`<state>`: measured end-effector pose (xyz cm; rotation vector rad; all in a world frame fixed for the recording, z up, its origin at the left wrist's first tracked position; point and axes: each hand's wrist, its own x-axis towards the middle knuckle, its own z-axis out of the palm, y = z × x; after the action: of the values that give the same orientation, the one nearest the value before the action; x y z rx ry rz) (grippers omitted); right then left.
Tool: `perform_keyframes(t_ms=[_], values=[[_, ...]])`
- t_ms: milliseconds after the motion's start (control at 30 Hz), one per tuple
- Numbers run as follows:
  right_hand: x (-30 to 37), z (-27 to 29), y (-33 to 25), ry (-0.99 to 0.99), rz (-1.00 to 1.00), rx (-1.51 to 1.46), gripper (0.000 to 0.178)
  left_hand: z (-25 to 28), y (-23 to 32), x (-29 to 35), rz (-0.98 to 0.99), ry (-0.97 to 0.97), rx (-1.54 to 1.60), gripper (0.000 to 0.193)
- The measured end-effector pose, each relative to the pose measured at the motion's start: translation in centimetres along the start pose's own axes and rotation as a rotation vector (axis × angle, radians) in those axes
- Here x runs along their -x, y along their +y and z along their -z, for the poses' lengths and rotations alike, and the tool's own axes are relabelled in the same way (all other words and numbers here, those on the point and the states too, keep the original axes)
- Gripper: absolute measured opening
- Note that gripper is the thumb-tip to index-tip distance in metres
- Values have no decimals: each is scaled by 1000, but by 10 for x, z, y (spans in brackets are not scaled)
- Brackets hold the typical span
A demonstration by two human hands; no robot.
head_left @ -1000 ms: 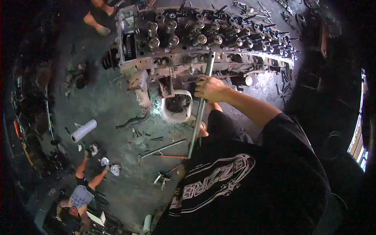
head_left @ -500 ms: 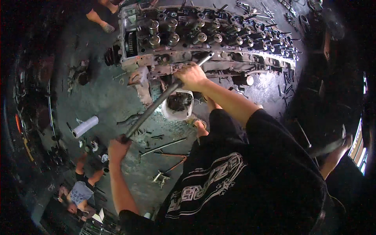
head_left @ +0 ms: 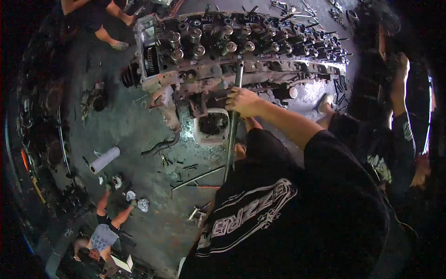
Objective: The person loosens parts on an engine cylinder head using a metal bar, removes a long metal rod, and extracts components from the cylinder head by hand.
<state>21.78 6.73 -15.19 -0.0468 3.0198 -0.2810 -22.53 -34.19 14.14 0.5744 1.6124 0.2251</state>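
My right hand [head_left: 244, 101] is closed around a long metal pipe [head_left: 232, 135], its fingers wrapped near the upper part. The pipe stands almost straight up and down in the head view. Its open upper end overlaps the near edge of a large engine [head_left: 209, 69]; whether it touches the engine I cannot tell. Its lower end runs down beside my black shirt. Rows of valve springs [head_left: 230, 48] stand on top of the engine. Below the engine, left of the pipe, sits a white container [head_left: 211, 142] with dark contents. My left hand is out of sight.
A curved pipe [head_left: 160, 148], a white roll [head_left: 105, 160] and a long bar [head_left: 197, 179] lie on the floor at left. One person [head_left: 104, 237] is at lower left, another [head_left: 95, 16] at upper left, and a third [head_left: 395, 135] close by on the right.
The pipe has swung from a slant to nearly upright in the view. My left hand has let go of its lower end and left the view. A person has come closer on the right.
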Motion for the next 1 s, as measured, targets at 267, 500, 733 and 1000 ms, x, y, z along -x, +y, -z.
perform_keyframes(t_ms=[267, 500, 733, 1000], values=[[-27, 33, -6, -91, -240, -135, 54, -262, 22, -158, 182, 379, -419, 47], [-37, 12, -9, 34, -350, -130, 46, -211, 19, -169, 115, 473, -525, 50], [12, -15, -8, -9, -61, 32, 27, -31, -6, -18, -67, 19, 160, 36], [-51, 86, -57, 103, 29, 21, 27, -344, -79, -144, 76, 410, 95, 37]])
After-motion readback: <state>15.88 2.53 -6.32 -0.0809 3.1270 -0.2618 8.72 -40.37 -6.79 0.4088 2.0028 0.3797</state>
